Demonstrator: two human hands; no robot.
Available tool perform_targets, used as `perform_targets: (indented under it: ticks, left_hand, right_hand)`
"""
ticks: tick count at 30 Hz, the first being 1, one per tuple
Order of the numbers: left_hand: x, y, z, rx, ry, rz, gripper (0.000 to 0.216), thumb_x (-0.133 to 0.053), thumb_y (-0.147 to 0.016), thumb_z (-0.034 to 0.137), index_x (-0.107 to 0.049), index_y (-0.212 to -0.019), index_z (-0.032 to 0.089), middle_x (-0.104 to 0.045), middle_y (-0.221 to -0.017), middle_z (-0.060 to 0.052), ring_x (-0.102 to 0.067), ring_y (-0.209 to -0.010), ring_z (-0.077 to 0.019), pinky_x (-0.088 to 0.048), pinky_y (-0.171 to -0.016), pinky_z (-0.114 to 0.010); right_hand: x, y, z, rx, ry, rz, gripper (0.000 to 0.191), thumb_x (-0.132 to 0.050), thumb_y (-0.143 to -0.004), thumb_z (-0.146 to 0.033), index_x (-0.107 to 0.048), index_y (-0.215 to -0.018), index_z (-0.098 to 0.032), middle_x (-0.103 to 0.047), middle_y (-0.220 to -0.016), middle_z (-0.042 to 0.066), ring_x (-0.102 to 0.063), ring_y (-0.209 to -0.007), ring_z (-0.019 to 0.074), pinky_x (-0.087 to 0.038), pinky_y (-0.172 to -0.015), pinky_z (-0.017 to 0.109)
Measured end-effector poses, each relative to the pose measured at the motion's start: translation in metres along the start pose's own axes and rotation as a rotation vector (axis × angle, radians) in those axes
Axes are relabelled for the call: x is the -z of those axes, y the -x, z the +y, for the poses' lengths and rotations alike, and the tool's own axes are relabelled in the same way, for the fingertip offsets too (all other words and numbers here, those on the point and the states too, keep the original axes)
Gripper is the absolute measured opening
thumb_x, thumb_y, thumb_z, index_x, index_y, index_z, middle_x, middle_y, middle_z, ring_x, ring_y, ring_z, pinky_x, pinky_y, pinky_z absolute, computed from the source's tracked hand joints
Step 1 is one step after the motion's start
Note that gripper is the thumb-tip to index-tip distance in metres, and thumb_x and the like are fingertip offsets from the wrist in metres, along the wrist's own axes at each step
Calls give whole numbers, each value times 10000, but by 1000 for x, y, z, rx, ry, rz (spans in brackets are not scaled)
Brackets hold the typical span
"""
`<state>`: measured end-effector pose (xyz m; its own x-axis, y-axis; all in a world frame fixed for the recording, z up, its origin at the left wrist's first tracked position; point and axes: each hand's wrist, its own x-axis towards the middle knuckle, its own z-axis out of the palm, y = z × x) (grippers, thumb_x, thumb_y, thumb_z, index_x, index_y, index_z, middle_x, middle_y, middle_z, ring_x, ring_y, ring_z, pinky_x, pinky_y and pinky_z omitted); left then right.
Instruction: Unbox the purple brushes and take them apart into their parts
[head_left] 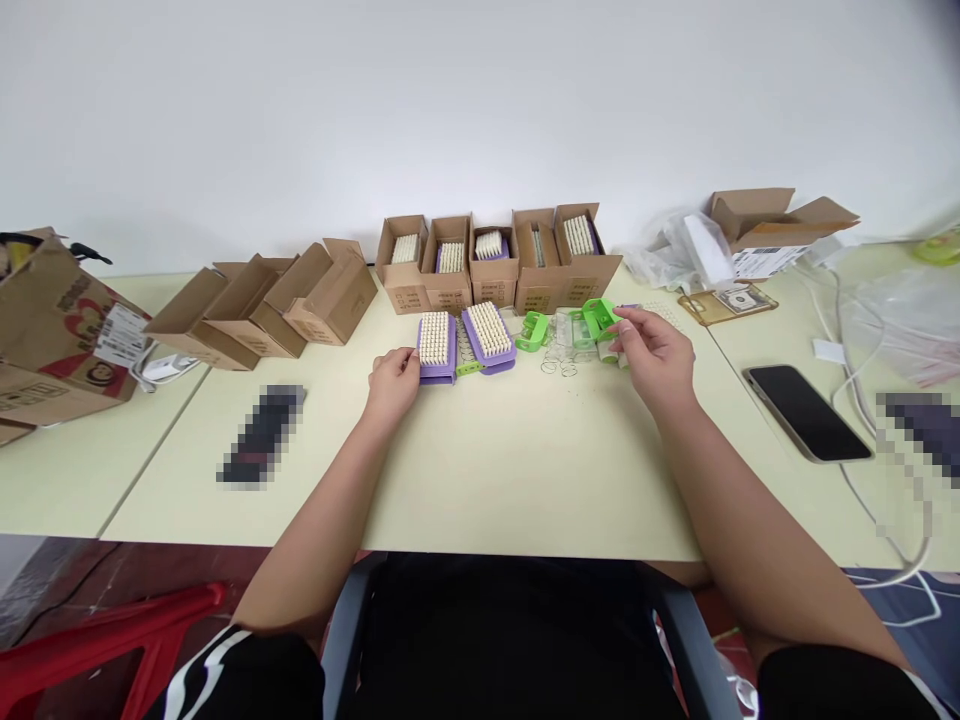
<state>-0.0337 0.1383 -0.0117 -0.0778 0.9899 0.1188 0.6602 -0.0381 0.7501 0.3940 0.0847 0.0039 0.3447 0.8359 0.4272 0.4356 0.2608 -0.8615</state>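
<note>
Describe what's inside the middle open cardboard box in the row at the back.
The middle open cardboard box holds a purple brush, its pale bristles showing. The box walls hide its lower part and anything beneath it.

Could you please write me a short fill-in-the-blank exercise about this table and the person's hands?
The left hand touches a bristle brush with a ____ base.
The right hand is nearest to the ____ plastic parts.
In front of the cardboard boxes, ____ bristle brushes lie on the table.
The smartphone lies to the ____ of the right hand.

Missing words: purple; green; two; right.
</note>
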Motion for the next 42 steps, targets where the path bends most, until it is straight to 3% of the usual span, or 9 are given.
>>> perform_targets:
  ticks: [4,9,13,17,20,25,32,38,42]
  left_hand:
    - [-2,0,0,-11,15,-12,357,-490,-1080,483,-794,-1159,312,-773,-1315,-104,-534,-1359,-397,-351,-1245,-586]
    - [-3,0,3,3,70,3,368,-528,-1079,561,-785,-1025,303,-767,-1265,-133,-532,-1349,-428,-343,-1242,-629]
    - [-2,1,5,7,136,40,306,-649,-1028,569,-786,-1135,317,-739,-1320,-136,-517,-1400,-429,-317,-1270,-631]
    - [-1,1,7,-13,214,36,321,-699,-1005,547,-779,-1187,295,-748,-1291,-130,-567,-1381,-392,-389,-1247,-555]
    - [-2,0,7,-28,266,12,345,-733,-987,537,-776,-1199,268,-759,-1263,-129,-635,-1302,-360,-470,-1177,-490]
    - [-3,2,6,-38,306,-1,401,-798,-944,515,-761,-1238,245,-752,-1298,-145,-653,-1305,-362,-495,-1152,-468]
    - [-4,2,5,-39,329,-6,442,-822,-921,529,-754,-1254,247,-738,-1343,-153,-646,-1331,-370,-480,-1182,-477]
    - [-6,0,2,5,368,39,550,-780,-945,575,-714,-1370,232,-707,-1380,-164,-649,-1316,-345,-484,-1165,-463]
    - [1,-20,8,59,423,140,616,-739,-979,578,-629,-1481,237,-635,-1481,-172,-641,-1331,-321,-511,-1118,-423]
  right_hand:
    - [-6,3,-6,31,60,-14,386,-660,-1041,-568,-805,-1286,-307,-825,-1119,76,-792,-928,278,-686,-872,486]
    - [-13,-12,-29,194,253,-21,377,-578,-1080,-532,-787,-1308,-316,-760,-1267,103,-734,-1186,326,-663,-994,516]
    - [-19,-52,-40,211,475,-41,490,-616,-1046,-500,-673,-1499,-320,-651,-1472,136,-580,-1429,392,-547,-1180,608]
    - [-32,-103,-37,61,633,-151,720,-747,-937,-509,-582,-1601,-284,-486,-1640,183,-429,-1558,476,-423,-1264,685]
    - [-44,-131,-29,-78,683,-232,752,-809,-857,-557,-632,-1535,-284,-504,-1583,193,-558,-1413,473,-509,-1174,654]
    - [-59,-148,-17,-158,728,-217,484,-839,-811,-533,-763,-1177,-226,-636,-1295,158,-681,-1027,344,-601,-957,539]
    - [-59,-141,-11,-98,709,-130,336,-789,-864,-517,-740,-1033,-230,-664,-1193,140,-643,-1082,356,-566,-981,511]
    - [-56,-138,-10,-48,694,-101,345,-745,-892,-531,-727,-1066,-234,-653,-1225,138,-639,-1099,354,-553,-1014,526]
    - [-58,-132,-6,-44,666,-119,353,-723,-905,-495,-727,-1135,-226,-652,-1277,151,-654,-1116,354,-566,-1048,539]
